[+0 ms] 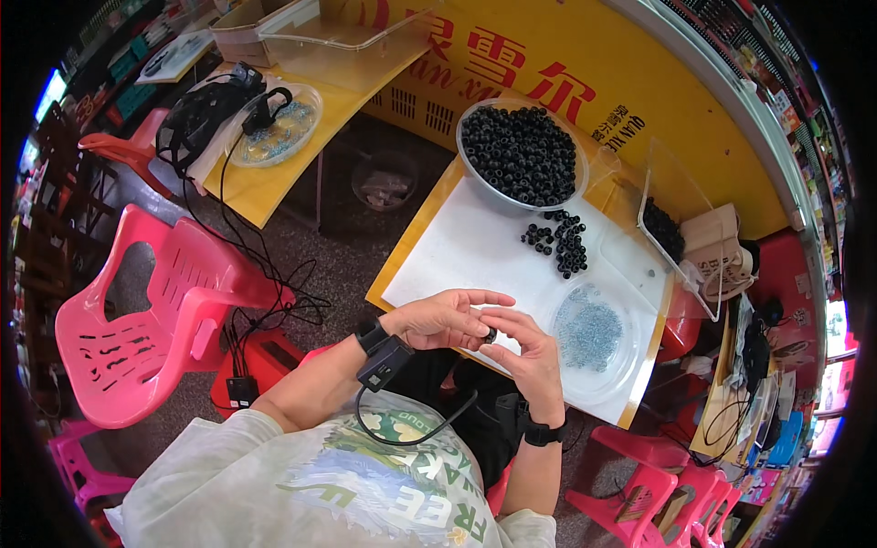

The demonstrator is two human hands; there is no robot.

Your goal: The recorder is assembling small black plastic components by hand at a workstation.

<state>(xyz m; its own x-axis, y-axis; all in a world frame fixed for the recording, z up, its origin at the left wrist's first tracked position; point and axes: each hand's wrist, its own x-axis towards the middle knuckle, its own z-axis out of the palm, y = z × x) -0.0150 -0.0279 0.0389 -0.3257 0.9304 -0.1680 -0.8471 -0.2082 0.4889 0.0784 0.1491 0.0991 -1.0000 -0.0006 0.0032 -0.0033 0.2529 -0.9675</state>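
Observation:
My left hand (445, 319) and my right hand (530, 352) meet over the near edge of a white sheet (475, 247) on the table. Together they pinch one small black round part (491, 335) between their fingertips. A metal bowl (475, 173) full of the same black parts stands at the far end of the sheet. A loose heap of black parts (560, 240) lies just in front of it. A clear round dish of small silvery screws (589, 331) sits to the right of my right hand.
A clear box holding black parts (664, 228) stands at the table's right edge. A pink plastic chair (155, 310) stands to the left, with black cables and a red box (260, 361) on the floor. A second yellow table (274, 183) carries a dish and cables.

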